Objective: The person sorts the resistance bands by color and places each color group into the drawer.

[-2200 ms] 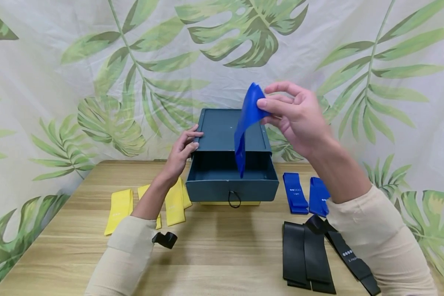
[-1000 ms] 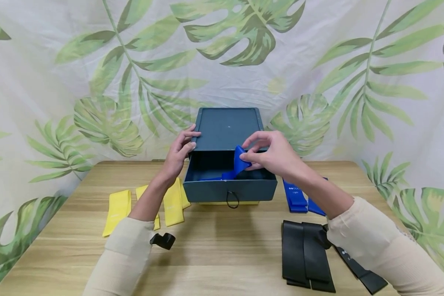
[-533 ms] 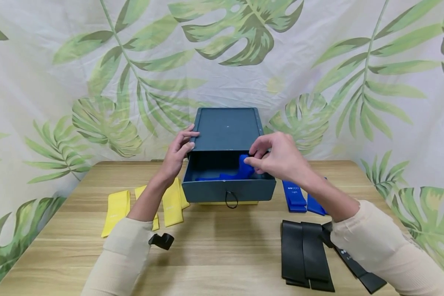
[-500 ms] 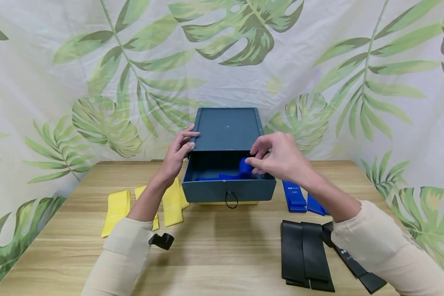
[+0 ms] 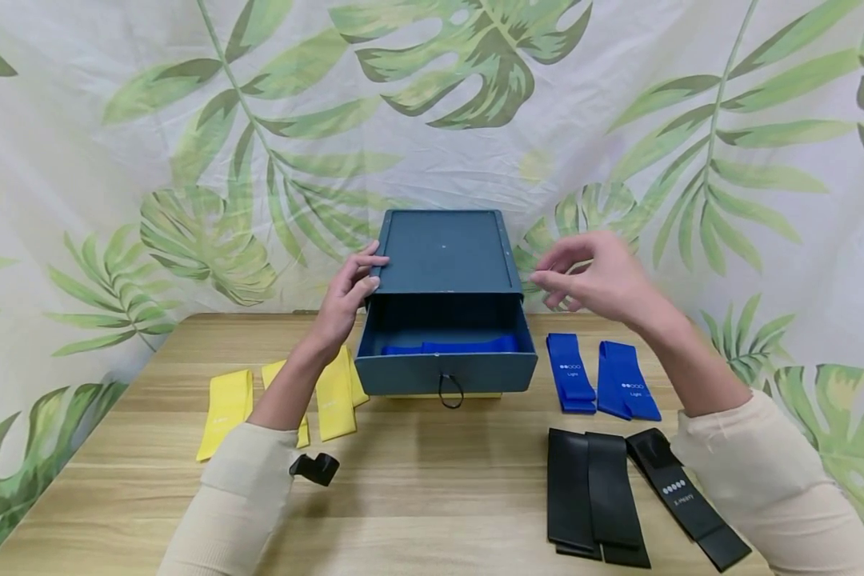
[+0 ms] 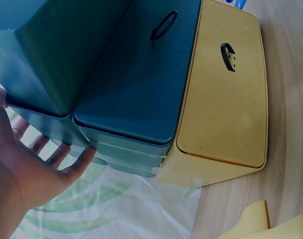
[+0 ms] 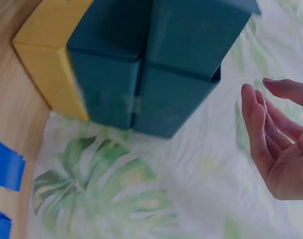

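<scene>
A dark teal drawer unit [image 5: 442, 248] stands at the back of the table, its top drawer [image 5: 403, 376] pulled out. Inside that drawer lie blue resistance bands [image 5: 468, 346], flat along the front wall. My left hand [image 5: 344, 300] rests on the unit's left side, fingertips over the top edge; in the left wrist view its spread fingers [image 6: 81, 162] touch the side wall. To the right of the unit my right hand [image 5: 598, 276] hovers with loosely bent fingers and nothing between them. The right wrist view shows that hand [image 7: 283, 144] apart from the unit.
Two blue bands [image 5: 572, 372] marked Light lie right of the unit. Several black bands [image 5: 569, 496] lie nearer the front right, and several yellow bands [image 5: 338, 396] on the left. Below the teal drawers sits a yellow drawer [image 6: 224, 94]. A leaf-print cloth [image 5: 259, 160] hangs behind.
My right hand lowered a blue band into the drawer, let it go and moved up and right, out of the drawer. The left hand stayed on the unit's side.
</scene>
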Motion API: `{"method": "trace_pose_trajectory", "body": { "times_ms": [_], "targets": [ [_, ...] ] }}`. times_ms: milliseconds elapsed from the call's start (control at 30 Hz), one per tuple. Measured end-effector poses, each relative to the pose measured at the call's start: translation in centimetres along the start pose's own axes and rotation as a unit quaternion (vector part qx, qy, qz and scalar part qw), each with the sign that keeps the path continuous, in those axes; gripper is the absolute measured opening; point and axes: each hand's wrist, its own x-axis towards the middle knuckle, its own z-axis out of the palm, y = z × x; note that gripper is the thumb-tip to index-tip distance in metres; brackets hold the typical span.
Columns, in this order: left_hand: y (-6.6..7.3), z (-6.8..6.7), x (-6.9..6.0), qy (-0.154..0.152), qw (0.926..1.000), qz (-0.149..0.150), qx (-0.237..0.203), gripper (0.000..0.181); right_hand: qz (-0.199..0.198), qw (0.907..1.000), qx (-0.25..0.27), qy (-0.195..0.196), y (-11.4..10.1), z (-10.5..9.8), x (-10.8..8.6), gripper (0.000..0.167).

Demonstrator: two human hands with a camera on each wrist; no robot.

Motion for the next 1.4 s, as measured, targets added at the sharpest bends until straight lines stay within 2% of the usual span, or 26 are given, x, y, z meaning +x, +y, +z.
{"method": "trace_pose_trajectory", "body": {
  "times_ms": [100, 233, 500, 833, 1000, 1133, 1267, 1400],
  "targets": [
    [0.0, 0.0, 0.0, 0.0, 1.0, -0.001, 0.002, 0.04, 0.006, 0.9996, 0.026, 0.008, 1.9, -0.7, 0.3, 0.024],
    [0.0, 0.0, 0.0, 0.0, 1.0, -0.005, 0.002, 0.04, 0.03, 0.9981, 0.053, 0.0, 4.8, -0.8, 0.8, 0.029],
    [0.1, 0.0, 0.0, -0.001, 0.9999, -0.01, 0.004, 0.04, 0.094, 0.9912, 0.088, -0.03, 10.8, 1.1, 1.7, 0.028],
    [0.0, -0.1, 0.0, -0.002, 1.0, -0.008, 0.004, 0.04, 0.104, 0.9873, 0.11, -0.048, 14.7, 3.4, 2.1, 0.033],
    [0.0, 0.1, 0.0, -0.002, 1.0, -0.008, 0.001, 0.04, 0.118, 0.9877, 0.094, -0.041, 16.3, 4.1, 2.1, 0.036],
    [0.0, 0.1, 0.0, -0.002, 1.0, -0.009, 0.001, 0.04, 0.115, 0.9912, 0.063, -0.019, 17.2, 4.6, 2.1, 0.034],
    [0.0, 0.0, 0.0, -0.001, 0.9999, -0.01, 0.001, 0.04, 0.086, 0.9962, -0.002, 0.006, 18.5, 5.4, 2.3, 0.028],
    [0.1, 0.0, -0.1, -0.001, 0.9999, -0.01, 0.003, 0.04, 0.054, 0.9968, -0.057, 0.011, 20.1, 6.3, 2.6, 0.028]
  ]
}}
